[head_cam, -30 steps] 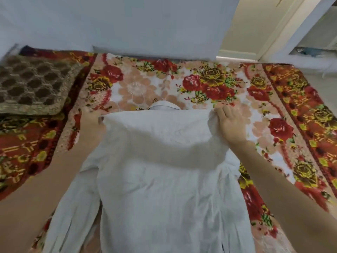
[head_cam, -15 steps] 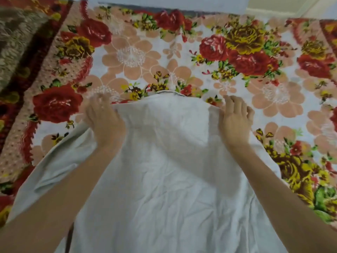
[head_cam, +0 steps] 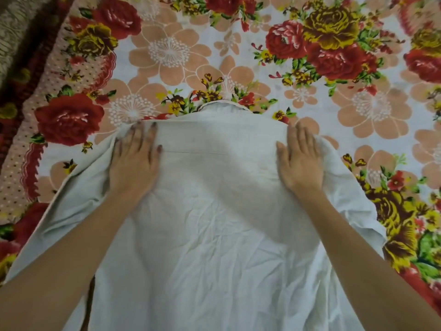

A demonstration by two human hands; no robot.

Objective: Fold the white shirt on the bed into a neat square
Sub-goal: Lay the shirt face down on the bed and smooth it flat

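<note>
So the white shirt (head_cam: 214, 223) is spread back-up on the floral bed (head_cam: 334, 120), collar at the far end, with left hand (head_cam: 133, 161) and right hand (head_cam: 300, 161) both pressing flat on its shoulders, fingers straight.

No text, label, brand, number or sign can be read; only plain cloth is seen on the white shirt (head_cam: 214, 247) and printed flowers on the bed cover (head_cam: 346, 120).

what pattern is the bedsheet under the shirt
Floral: big red and yellow roses and peach flowers on white, on the bedsheet, head view.
</note>
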